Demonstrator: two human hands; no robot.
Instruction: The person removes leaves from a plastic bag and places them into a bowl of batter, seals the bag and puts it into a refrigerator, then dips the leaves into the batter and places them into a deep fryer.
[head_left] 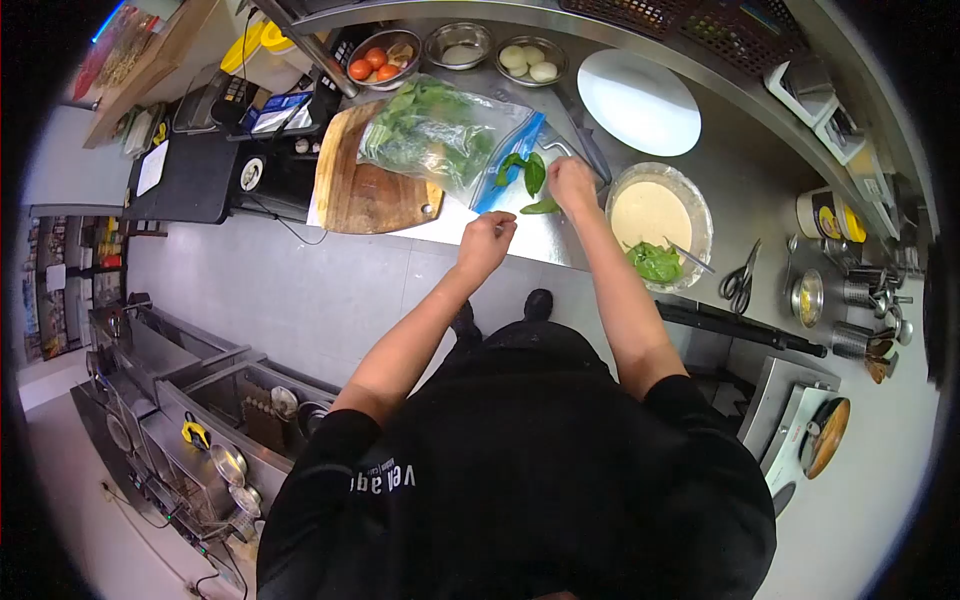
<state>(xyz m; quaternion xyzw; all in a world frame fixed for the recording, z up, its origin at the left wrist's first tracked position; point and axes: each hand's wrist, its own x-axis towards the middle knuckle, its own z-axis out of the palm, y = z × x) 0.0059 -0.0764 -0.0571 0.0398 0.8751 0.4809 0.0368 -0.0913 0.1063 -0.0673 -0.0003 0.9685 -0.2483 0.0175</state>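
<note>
Three loose, glossy green leaves point(535, 175) are at the mouth of a clear plastic bag point(440, 130) with a blue zip band, overlapping that band in view. Taking these leaves as the clock's centre, the left hand point(487, 242) is just off at 7 o'clock, its fingers curled in together; whether it pinches anything I cannot tell. The right hand point(573, 183) is close beside the leaves at 3 o'clock, fingers bent downward; its fingertips are hidden, so its grip cannot be told. The bag, bulging with more greens, lies toward 10 o'clock, partly on a brown wooden cutting board point(375, 195). Past the right hand, between 3 and 4 o'clock, a round bowl point(705, 215) holds cream-coloured batter point(648, 210), with a heap of green leaves point(655, 262) at its 6 o'clock side. A white oval plate point(640, 100) rests at 2 o'clock on the steel desk point(545, 243).
</note>
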